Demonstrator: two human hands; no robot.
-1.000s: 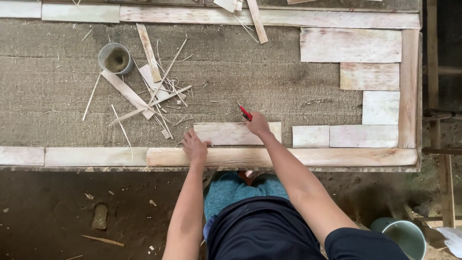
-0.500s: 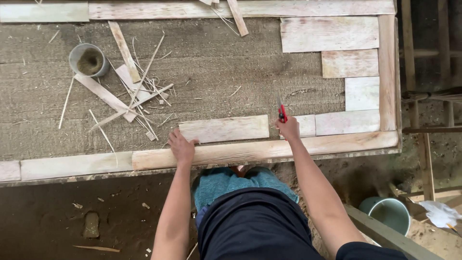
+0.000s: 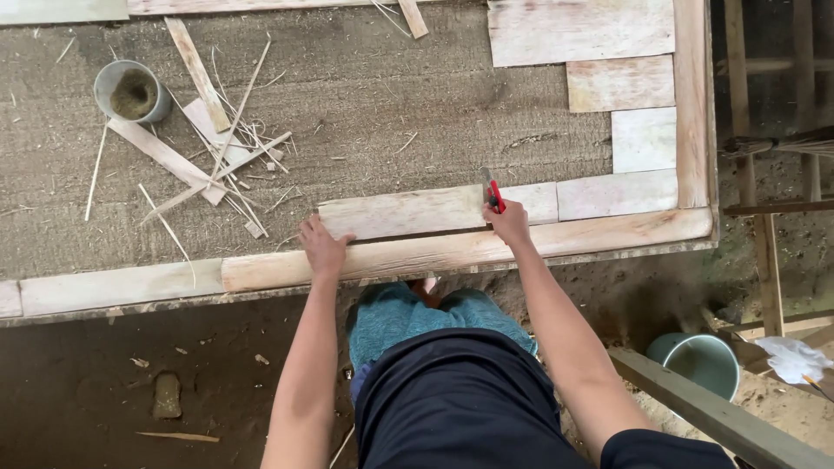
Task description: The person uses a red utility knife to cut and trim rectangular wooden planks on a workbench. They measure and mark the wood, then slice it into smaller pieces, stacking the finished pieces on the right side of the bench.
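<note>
My left hand (image 3: 322,246) presses flat on the left end of a pale wooden slat (image 3: 408,212) that lies on a grey fibrous panel (image 3: 373,113). The slat sits just above the long wooden frame strip (image 3: 452,250) along the panel's near edge. My right hand (image 3: 509,221) grips a red-handled utility knife (image 3: 493,190), its blade standing on the slat's right end where it meets the adjoining slat (image 3: 532,201). More pale slats (image 3: 618,193) are stacked up the right side inside the frame.
A grey cup (image 3: 132,91) and a heap of thin wood offcuts and splinters (image 3: 213,156) lie at the panel's upper left. A teal bucket (image 3: 700,363), a wooden beam (image 3: 712,417) and a white rag (image 3: 792,358) are on the dirt floor at the lower right.
My right hand with the knife has moved right along the slat, from its middle to its right end. My left hand stays pressed on the slat's left end.
</note>
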